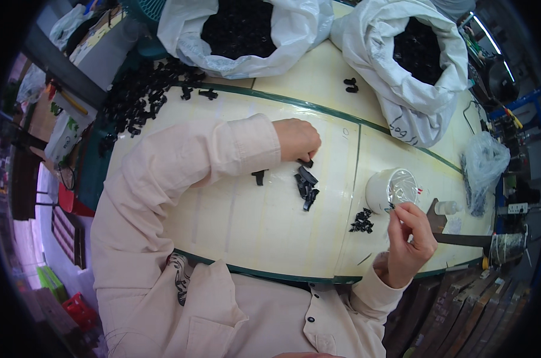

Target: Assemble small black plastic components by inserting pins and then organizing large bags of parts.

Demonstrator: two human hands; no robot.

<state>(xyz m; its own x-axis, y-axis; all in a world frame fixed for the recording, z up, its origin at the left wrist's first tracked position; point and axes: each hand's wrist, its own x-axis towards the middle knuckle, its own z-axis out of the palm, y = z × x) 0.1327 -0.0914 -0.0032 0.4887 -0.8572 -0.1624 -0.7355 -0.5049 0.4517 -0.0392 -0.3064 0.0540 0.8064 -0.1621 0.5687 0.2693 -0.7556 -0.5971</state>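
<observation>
1. Left arm (pixel 187 158): bent, forearm extended across the table (pixel 234 221), well past its near edge.
2. Left hand (pixel 297 140): back upward, fingers curled down.
3. Right arm (pixel 375 286): forearm angled up at near edge.
4. Right hand (pixel 410 238): thumb and fingertips pinched.

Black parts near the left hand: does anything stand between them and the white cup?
Nothing visible stands between the black parts and the white cup; the small black bits lie below that direct line in the picture.

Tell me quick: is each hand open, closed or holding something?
Left hand: fingers curled at a black part; whether gripping it cannot be told.
Right hand: closed, pinching a small dark piece.
</observation>
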